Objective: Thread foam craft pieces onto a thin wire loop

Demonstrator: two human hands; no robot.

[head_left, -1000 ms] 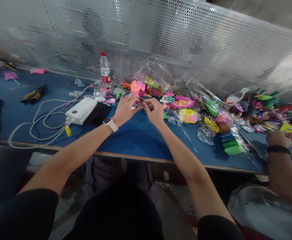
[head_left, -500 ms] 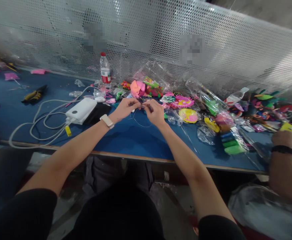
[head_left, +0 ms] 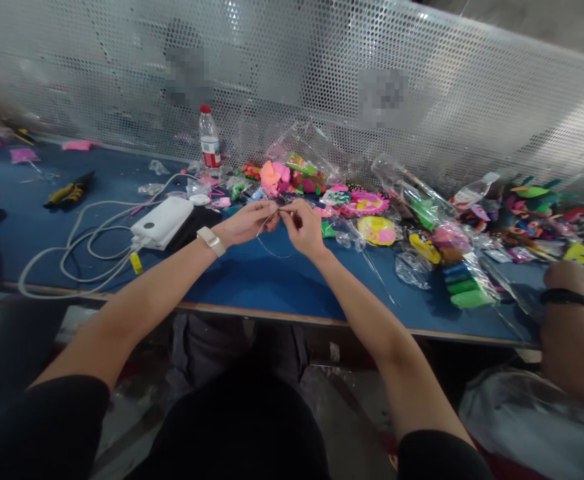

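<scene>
My left hand (head_left: 251, 222) and my right hand (head_left: 303, 227) meet at the fingertips above the blue table (head_left: 272, 287). A thin pale wire or thread (head_left: 268, 251) loops down below the fingers, and both hands pinch it near its top. Whether anything else small sits between the fingertips is too small to tell. Just behind the hands lies a pink and orange flower-like piece (head_left: 275, 177). To the right of my right hand is a yellow and pink oval piece (head_left: 376, 231).
A white power bank (head_left: 162, 222) with looped cables lies left, a bottle (head_left: 210, 139) stands behind it. Craft pieces and plastic bags crowd the right side. Another person's hand (head_left: 567, 277) is at far right; a perforated metal panel (head_left: 292, 80) rises behind.
My left hand has turned and its fingers have spread a little, and my right hand has shifted slightly left. The thread loop hangs a little further left.
</scene>
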